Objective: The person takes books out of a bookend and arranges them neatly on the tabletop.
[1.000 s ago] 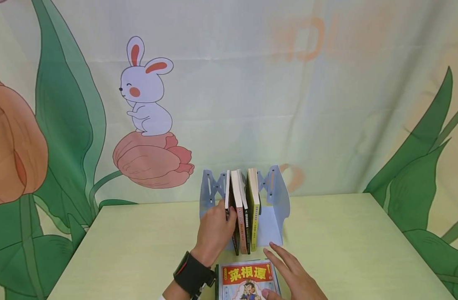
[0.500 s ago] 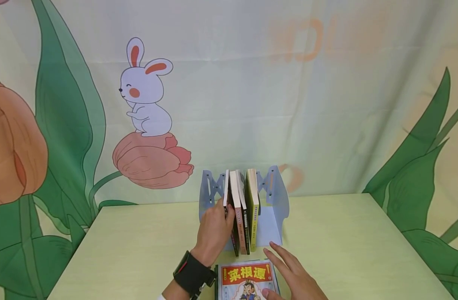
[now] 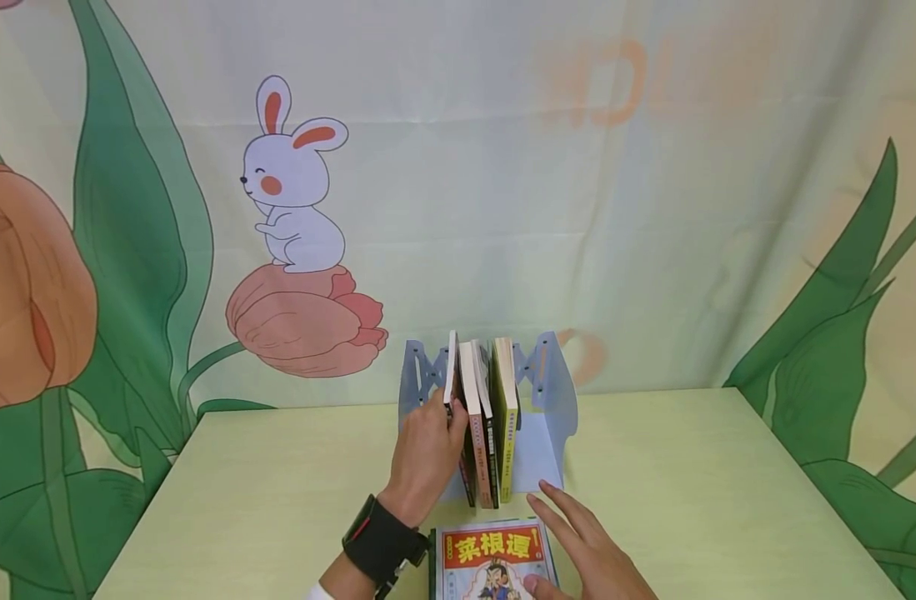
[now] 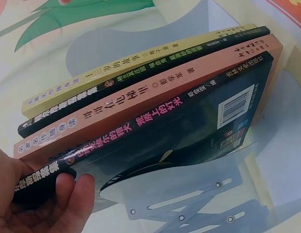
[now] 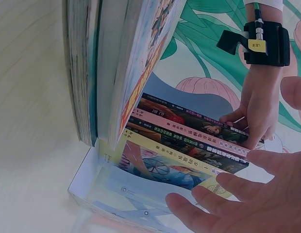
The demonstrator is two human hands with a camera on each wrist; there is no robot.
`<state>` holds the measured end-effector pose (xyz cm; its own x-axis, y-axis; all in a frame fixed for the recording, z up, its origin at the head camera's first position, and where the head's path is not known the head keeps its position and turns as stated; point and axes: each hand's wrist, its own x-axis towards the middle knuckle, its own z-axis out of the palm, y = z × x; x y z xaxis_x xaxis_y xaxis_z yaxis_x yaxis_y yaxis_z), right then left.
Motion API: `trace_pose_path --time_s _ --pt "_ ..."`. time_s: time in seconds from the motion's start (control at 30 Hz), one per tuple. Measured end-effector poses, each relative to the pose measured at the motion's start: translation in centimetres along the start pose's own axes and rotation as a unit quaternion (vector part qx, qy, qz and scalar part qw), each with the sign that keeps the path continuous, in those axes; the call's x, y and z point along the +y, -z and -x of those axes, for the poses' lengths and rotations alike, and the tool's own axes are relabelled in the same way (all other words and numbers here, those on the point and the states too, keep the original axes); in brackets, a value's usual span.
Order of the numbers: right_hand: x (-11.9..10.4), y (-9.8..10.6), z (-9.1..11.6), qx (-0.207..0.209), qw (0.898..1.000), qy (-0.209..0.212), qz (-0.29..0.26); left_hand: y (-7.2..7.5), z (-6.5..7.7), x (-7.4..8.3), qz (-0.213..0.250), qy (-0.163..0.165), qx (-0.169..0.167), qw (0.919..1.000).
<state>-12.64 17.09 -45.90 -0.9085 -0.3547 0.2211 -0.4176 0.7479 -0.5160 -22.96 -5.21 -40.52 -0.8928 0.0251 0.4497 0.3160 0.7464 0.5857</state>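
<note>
My left hand (image 3: 423,450) pinches the top of a thin book with a black spine (image 4: 121,131), the leftmost of an upright row. Its thumb is on the row side and fingers curl against the dark cover. Beside it stand a pink-spined book (image 4: 162,83), another black-spined book (image 4: 145,67) and a yellow-spined book (image 3: 509,454). They stand in a pale blue expandable book rack (image 3: 558,400). My right hand (image 3: 596,554), fingers spread and loosely bent, hovers by the right edge of a comic-style book (image 3: 495,546) lying in front of the rack.
Thick books are stacked under the comic-style book, their page edges (image 5: 114,73) showing in the right wrist view. A pale yellow-green table (image 3: 690,492) carries everything. Behind it hangs a curtain (image 3: 458,208) printed with a rabbit and tulips.
My left hand has risen slightly, and the leftmost black-spined book has come up with it, its top now above the neighbouring books. My right hand stays nearly where it was.
</note>
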Motion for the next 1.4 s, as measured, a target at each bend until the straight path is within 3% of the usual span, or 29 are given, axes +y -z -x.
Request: trace_pose_path --time_s 0.57,0.9,1.4 --pt "-0.2 0.2 0.0 -0.003 1.0 -0.002 -0.005 1.2 -0.5 0.6 0.009 -0.017 0.027 0.9994" --pt "-0.1 0.1 0.0 0.026 0.999 0.033 0.018 1.9 -1.2 1.4 0.004 -0.028 0.04 0.9988" --pt "-0.5 0.5 -0.3 -0.002 1.0 0.004 -0.021 2.9 -1.9 1.9 0.004 -0.034 0.051 0.9981"
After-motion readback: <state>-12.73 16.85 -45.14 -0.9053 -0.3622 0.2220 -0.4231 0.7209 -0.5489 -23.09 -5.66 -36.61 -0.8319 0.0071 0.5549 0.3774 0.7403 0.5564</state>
